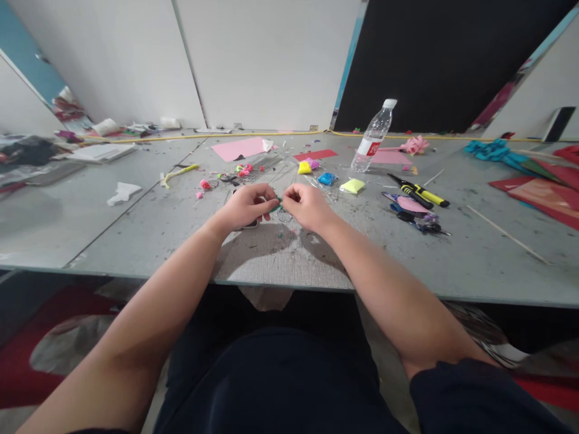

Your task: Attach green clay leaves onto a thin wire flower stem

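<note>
My left hand (248, 207) and my right hand (306, 207) meet over the middle of the grey table (452, 265). Both have their fingers curled and pinched together on a small green piece (277, 204) held between them. Its shape is mostly hidden by the fingers. A dark flat object (250, 225) lies partly under my left hand. Thin wires (271, 166) are scattered just beyond the hands.
Small clay packets lie past the hands: yellow (304, 168), blue (326, 178), pale yellow (352, 186). A plastic water bottle (373, 136) stands behind them. A black-and-yellow tool (418, 192) and scissors (418, 220) lie to the right. Pink paper (239, 148) and red sheets (543, 193) lie farther out.
</note>
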Tool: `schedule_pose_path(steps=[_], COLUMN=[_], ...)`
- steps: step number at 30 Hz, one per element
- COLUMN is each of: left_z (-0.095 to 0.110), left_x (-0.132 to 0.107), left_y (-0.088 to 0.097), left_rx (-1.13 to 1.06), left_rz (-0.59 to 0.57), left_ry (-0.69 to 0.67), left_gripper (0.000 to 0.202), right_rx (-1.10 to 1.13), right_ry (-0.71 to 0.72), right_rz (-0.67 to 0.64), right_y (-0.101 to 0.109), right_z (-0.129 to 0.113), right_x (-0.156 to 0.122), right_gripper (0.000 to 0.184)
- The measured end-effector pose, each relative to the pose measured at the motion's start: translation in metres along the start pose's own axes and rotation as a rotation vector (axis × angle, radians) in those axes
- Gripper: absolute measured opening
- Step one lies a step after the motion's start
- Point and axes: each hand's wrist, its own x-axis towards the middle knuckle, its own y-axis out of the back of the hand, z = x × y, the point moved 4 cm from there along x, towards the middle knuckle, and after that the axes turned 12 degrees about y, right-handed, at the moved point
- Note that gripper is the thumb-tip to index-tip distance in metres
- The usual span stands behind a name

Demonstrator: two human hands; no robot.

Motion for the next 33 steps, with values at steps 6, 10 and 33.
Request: schedule_pose_path(steps=[6, 10, 33], left_z=[-0.005, -0.009, -0.016], left_x=[0.004, 0.007, 0.012], left_y=[0.004, 0.004, 0.003], left_rx=[0.029, 0.276, 0.507], left_rz=[0.064, 0.079, 0.105], left_ry=[0.002, -0.070, -0.143], left_gripper=[0.016, 0.014, 0.009], right_rx=[0.109, 0.298, 0.433], right_ry=[-0.080, -0.206, -0.137], right_rz=[0.278, 0.341, 0.209], right_y=[0.017, 0.011, 0.000], right_z=[0.016, 0.025, 0.026], right_x=[0.005, 0.005, 0.007], right_gripper=[0.017, 0.017, 0.020])
